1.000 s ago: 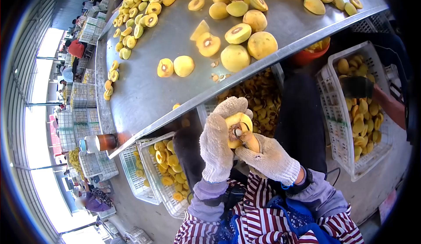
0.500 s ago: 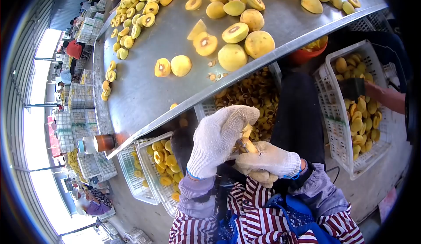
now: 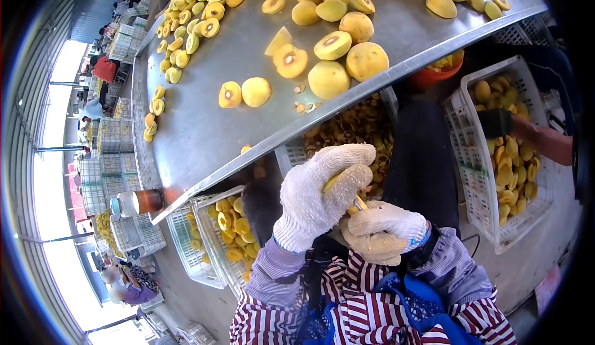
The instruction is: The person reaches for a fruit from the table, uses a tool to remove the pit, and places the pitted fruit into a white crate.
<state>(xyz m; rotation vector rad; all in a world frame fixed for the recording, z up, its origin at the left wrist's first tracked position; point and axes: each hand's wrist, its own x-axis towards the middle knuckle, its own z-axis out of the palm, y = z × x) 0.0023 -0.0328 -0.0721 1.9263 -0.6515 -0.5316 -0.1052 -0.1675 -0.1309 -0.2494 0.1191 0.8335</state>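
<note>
Farthest left on my feed, a brown jar [image 3: 141,201] stands at the corner of the steel table [image 3: 204,128]. Below the corner sits a white basket [image 3: 217,195] of yellow fruit halves. More halves and whole fruit lie scattered over the tabletop.

In the middle, below the table's edge, my left hand [image 3: 313,196] in its knit glove is curled tight around a yellow fruit piece [image 3: 336,179], holding it over my lap. Just right of it, touching, my right hand [image 3: 383,232] is clenched in a fist on a small tool [image 3: 359,204]. Only the tip shows, up against the fruit.

Behind both hands is a scrap basket [image 3: 291,153] full of brownish cores. Far right, another person's dark-gloved hand [image 3: 496,123] hovers over a second white basket [image 3: 463,135] of fruit.
</note>
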